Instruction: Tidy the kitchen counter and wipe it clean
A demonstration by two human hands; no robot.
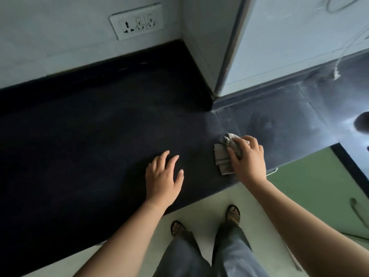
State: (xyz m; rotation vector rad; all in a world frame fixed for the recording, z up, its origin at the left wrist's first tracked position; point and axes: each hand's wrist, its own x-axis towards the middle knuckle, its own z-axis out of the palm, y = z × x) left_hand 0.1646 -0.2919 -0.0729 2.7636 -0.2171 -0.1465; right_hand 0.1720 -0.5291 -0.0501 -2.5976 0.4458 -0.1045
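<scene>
A dark, almost black kitchen counter fills the left and middle of the head view. My right hand grips a crumpled grey cloth with curled fingers and holds it down on the counter near the front edge. Part of the cloth sticks out to the left of the fingers. My left hand hovers over or rests on the bare counter to the left of the cloth, with its fingers spread and relaxed and nothing in it.
A white wall pillar juts onto the counter behind the cloth. A socket plate sits on the back wall. A white cord hangs at far right, a dark round object at the right edge. Green cabinet doors lie below.
</scene>
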